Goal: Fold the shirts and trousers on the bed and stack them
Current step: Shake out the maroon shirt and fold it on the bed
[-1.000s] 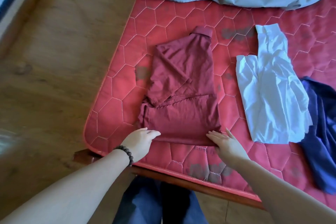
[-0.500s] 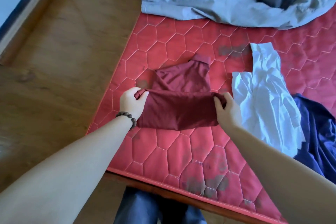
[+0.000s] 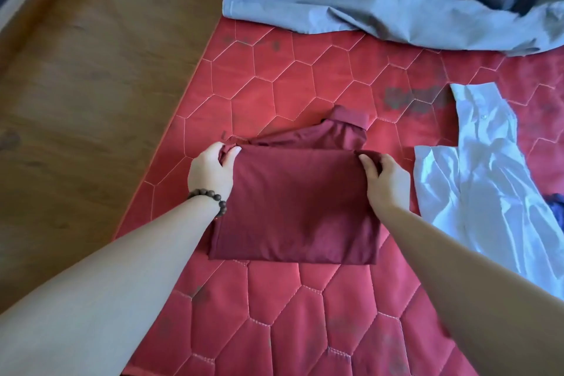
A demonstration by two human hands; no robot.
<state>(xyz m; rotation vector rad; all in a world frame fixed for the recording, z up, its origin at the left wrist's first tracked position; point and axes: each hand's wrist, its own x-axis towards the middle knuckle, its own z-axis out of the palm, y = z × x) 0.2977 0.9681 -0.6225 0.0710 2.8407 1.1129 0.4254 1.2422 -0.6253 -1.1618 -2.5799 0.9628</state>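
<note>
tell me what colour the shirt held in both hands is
Dark maroon shirt, plain; seen in the head view.

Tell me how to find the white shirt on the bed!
Start at the red quilted mattress. Look right of the dark red folded shirt. The crumpled white cotton shirt is the palest garment there, with a collar and button.

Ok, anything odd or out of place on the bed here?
Dark smudges stain the mattress beside the white shirt; more near the front edge. The grey shirt overhangs the mattress side. The maroon shirt, held by both hands, looks square.
</note>
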